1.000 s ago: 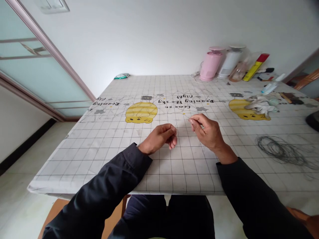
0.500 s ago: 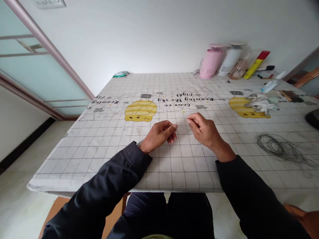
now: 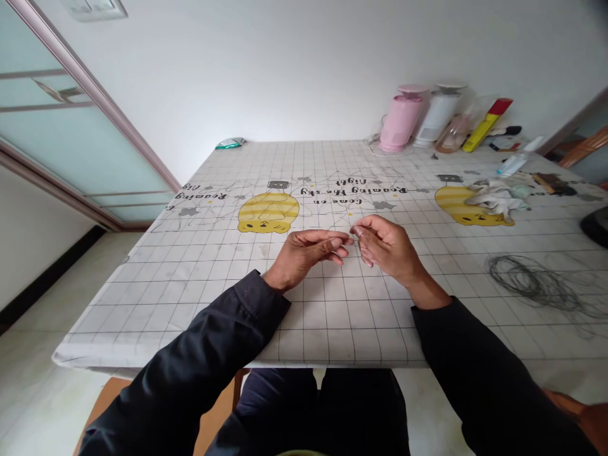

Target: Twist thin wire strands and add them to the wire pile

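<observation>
While close together over the tablecloth (image 3: pixel 332 313), left hand (image 3: pixel 304 256) and right hand (image 3: pixel 387 250) in pinch poses, grip unclear.

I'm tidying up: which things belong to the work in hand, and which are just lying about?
In the work:
left hand
right hand
anything they pinch, too fine to identify
probably the coil

Apparently lying about:
pink canister
white canister
cloth
yellow box
packet

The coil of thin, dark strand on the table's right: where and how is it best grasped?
Probably at the left end of the coil, where its loops bunch densely, coming from above and the left, the side of the right hand. It lies flat on the tablecloth, and its loops spread loosely toward the right, so strands there would likely slip from the fingers.
</observation>
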`<state>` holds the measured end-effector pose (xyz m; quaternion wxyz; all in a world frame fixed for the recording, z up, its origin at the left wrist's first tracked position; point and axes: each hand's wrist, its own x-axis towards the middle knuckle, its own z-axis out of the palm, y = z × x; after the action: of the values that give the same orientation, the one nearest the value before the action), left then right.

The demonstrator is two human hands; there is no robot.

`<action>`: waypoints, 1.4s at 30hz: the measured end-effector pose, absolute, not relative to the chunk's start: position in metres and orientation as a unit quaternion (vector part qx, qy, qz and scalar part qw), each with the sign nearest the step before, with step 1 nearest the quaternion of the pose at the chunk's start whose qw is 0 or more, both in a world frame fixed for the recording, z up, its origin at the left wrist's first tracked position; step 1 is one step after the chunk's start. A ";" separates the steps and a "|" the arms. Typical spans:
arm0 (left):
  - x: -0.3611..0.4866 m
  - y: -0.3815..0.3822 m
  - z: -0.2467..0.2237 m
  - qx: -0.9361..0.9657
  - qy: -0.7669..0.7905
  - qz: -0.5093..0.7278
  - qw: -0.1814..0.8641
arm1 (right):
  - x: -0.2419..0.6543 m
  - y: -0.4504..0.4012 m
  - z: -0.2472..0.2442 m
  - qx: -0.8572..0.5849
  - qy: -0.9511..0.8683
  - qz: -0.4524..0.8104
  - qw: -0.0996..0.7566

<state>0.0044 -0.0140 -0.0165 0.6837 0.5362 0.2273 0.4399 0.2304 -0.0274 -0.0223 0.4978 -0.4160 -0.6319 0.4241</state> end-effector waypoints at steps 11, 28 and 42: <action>0.024 -0.025 -0.019 0.404 0.280 0.547 0.677 | 0.217 -0.033 -0.023 -0.465 -0.668 0.227 0.534; 0.001 -0.006 -0.014 0.521 0.345 0.488 0.609 | 0.224 -0.030 -0.027 -0.467 -0.742 0.119 0.465; 0.006 -0.010 -0.020 0.540 0.367 0.493 0.574 | 0.228 -0.027 -0.031 -0.457 -0.754 0.094 0.463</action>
<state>0.0058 -0.0098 -0.0196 0.5745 0.5402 0.3675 0.4931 0.2280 -0.0266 -0.0313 0.4630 -0.4569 -0.7538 0.0935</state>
